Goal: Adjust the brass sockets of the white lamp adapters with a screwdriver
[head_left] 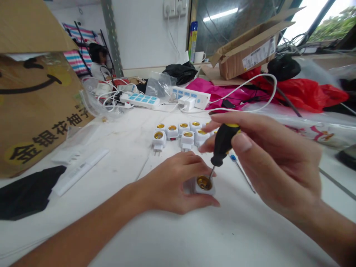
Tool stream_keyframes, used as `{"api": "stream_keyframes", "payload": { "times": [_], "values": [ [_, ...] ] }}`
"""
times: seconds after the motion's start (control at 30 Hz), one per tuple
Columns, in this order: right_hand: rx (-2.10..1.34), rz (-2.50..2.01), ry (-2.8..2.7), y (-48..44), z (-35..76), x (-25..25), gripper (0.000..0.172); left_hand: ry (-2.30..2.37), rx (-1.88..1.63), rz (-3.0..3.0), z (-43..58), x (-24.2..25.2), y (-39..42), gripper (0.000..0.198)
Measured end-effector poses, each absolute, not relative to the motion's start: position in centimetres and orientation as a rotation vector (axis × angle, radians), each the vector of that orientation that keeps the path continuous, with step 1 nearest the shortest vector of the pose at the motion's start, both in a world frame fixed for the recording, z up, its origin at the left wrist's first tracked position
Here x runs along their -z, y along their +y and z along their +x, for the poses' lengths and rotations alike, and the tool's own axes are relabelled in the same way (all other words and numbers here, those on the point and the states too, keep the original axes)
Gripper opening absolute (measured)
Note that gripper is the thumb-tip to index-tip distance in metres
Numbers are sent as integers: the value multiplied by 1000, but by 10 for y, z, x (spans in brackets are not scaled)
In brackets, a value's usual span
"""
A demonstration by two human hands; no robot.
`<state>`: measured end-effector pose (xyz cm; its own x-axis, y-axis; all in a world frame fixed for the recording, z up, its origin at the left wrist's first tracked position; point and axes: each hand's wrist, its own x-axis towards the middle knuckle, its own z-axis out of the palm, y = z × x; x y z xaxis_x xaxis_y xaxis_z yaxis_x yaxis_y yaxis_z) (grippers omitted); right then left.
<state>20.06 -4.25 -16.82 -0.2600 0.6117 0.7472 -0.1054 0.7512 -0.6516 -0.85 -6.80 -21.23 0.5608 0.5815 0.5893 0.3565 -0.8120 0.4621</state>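
I'm watching the left hand (pixel 169 183) clasping one white lamp-socket adapter (pixel 204 188) above the white tabletop (pixel 194 237) while the right hand (pixel 274 163) grips a black-and-yellow screwdriver (pixel 222 142), its tip in the brass socket, with a cluster of matching adapters (pixel 178 135) standing beyond, left to do.

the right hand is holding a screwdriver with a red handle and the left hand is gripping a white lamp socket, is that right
Not quite: the screwdriver in the right hand has a black and yellow handle, not a red one, as the head view shows. The rest is right: the left hand is gripping the white lamp socket.
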Motion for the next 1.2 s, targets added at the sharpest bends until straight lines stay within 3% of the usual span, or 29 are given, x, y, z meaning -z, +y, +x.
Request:
{"api": "stream_keyframes", "payload": {
  "times": [0.27,0.57,1.0,1.2],
  "values": [
    [-708,-362,-1598,-38,195,166,35,724,-1142,2519,-10,217,-65,35],
    [-995,-256,-1689,-12,182,173,20,824,-1174,2471,-14,217,-62,34],
    [-597,-355,-1512,-8,167,184,28,786,-1193,2395,-16,224,-55,37],
    [-820,-258,-1574,-9,174,185,15,800,-1171,2417,-17,220,-56,36]
  ]
}}
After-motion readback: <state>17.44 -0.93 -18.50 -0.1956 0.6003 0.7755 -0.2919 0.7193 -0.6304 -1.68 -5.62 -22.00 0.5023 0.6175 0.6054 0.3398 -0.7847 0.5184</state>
